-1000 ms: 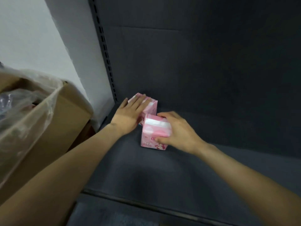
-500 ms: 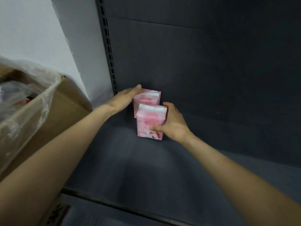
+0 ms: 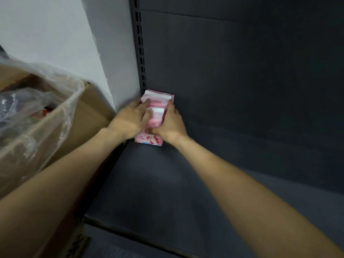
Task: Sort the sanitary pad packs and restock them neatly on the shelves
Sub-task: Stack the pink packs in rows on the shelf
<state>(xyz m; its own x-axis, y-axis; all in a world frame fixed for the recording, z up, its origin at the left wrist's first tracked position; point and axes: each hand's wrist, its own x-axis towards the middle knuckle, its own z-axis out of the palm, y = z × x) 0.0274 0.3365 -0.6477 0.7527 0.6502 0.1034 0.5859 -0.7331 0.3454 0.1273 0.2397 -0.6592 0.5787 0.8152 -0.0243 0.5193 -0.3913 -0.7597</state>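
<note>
Two pink sanitary pad packs stand one behind the other in the back left corner of the dark shelf (image 3: 167, 192). The rear pack (image 3: 158, 98) sits against the back panel. The front pack (image 3: 149, 139) stands directly before it and touches it. My left hand (image 3: 130, 121) presses against the left side of both packs, its fingertips lying on their tops. My right hand (image 3: 170, 127) holds the front pack from the right, thumb on its front face and fingers along its side.
A cardboard box (image 3: 87, 112) lined with a clear plastic bag (image 3: 33, 112) stands left of the shelf, close to my left forearm. A slotted upright (image 3: 139, 43) and a white wall (image 3: 55, 30) bound the corner. The shelf stretches dark and bare to the right.
Both packs have slid back and left into the corner. The front pack now stands right up against the rear one, and my left hand has moved from the rear pack's top to the side of both.
</note>
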